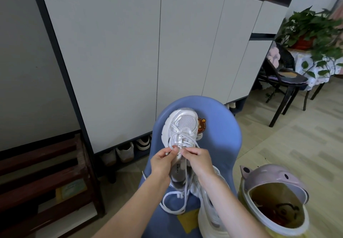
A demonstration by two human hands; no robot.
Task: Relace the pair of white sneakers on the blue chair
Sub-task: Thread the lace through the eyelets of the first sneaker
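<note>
A tall bank of pale cupboard doors (130,52) fills the far wall, with shoes tucked in the gap beneath it. In front stands the blue chair (219,126), and on its seat a white sneaker (182,124) lies toe pointing away. The left hand (162,161) and right hand (199,160) meet at the top eyelets, each with fingers curled in a pinch on the white lace (174,202), whose loose ends trail in a loop toward the near edge of the seat. The second sneaker (211,211) lies under the right forearm. Near right, a pink-lidded bin (274,185) stands open on the floor.
</note>
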